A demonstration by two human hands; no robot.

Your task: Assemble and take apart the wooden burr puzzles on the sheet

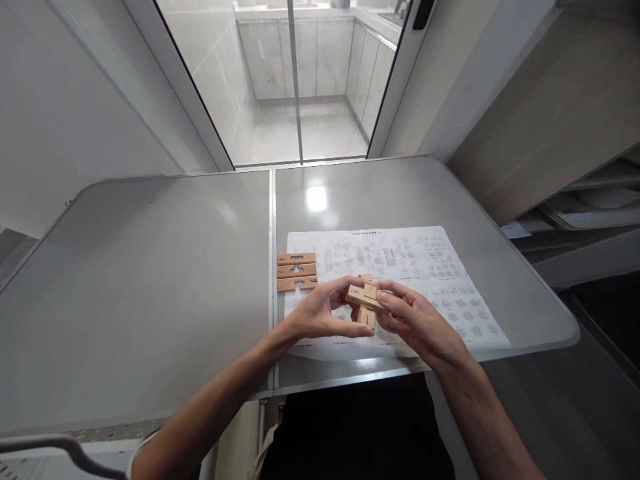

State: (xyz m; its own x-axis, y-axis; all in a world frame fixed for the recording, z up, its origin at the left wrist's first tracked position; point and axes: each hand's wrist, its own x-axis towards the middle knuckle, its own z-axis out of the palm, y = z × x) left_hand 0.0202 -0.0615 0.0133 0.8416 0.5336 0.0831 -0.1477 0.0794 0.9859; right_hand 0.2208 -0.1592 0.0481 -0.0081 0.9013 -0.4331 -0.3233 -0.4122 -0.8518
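Above the printed sheet (340, 260), my left hand (320, 310) and my right hand (420, 320) together grip a wooden burr puzzle (369, 303). Its pale blocks cross one another, and dark marks show on some faces. The left thumb lies along the lower block while the left fingers curl behind, partly hidden. On the right side, my thumb and fingers pinch the end of a crossing block. Left of the hands, several notched wooden puzzle pieces (296, 271) with numbers lie side by side on the sheet's edge.
The grey folding table (150, 287) has a metal seam (273, 267) down its middle. A glass door (300, 80) stands beyond the far edge. To the right is an open shelf (575, 213) with things on it. A curved grey bar (55, 441) shows at lower left.
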